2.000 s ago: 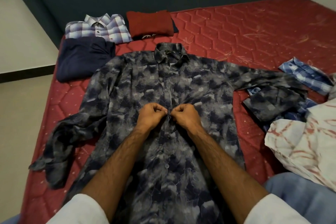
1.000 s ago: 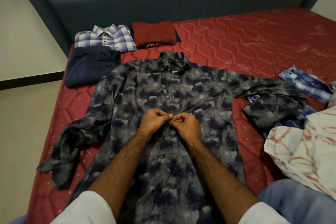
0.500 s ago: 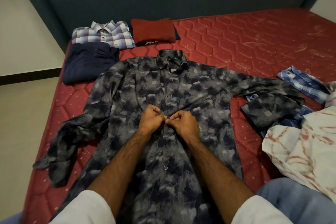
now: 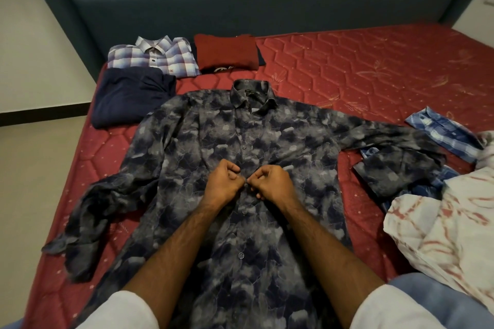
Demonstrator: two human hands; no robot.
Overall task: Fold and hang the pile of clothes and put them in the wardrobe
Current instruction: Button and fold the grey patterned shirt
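Observation:
A dark grey patterned shirt [image 4: 203, 141] lies face up on the red mattress [image 4: 361, 72], collar toward the headboard and sleeves spread out. My left hand [image 4: 223, 181] and my right hand [image 4: 270, 183] meet at the shirt's button placket at mid-chest, each pinching the fabric edge with curled fingers. Folded clothes sit at the far left: a plaid shirt [image 4: 152, 59], a red garment [image 4: 227, 52] and a navy garment [image 4: 131, 96].
Loose clothes lie at the right: a blue checked shirt [image 4: 443, 133] and a white cloth with red marks [image 4: 449, 232]. A teal headboard [image 4: 240, 0] closes off the far side. The mattress's left edge drops to a pale floor [image 4: 40, 181].
Both hands stay at the placket; they have shifted slightly along it while working the fabric. The camera view has moved a little. The shirt lies as before.

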